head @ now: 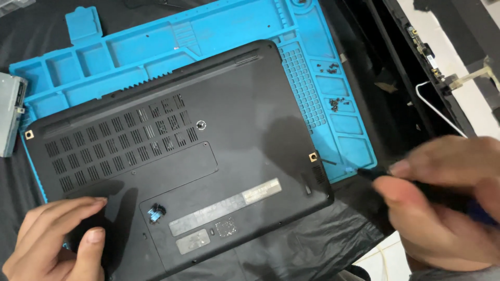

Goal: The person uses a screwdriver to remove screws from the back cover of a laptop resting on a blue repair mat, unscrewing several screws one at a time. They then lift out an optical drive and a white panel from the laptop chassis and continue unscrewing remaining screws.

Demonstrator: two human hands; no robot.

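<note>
A black laptop (229, 130) lies upside down on a blue repair mat (156, 41), its vented bottom cover facing up. My left hand (57, 239) rests at the laptop's near left corner, fingers on the cover. My right hand (448, 203) is blurred at the right edge and grips a dark screwdriver (375, 174), whose tip points toward the laptop's right corner.
Small black screws (336, 104) lie in the mat's right compartments. A grey metal part (10, 112) sits at the left edge. A black screen frame with a white wire (437, 112) lies at the upper right. Black cloth covers the table.
</note>
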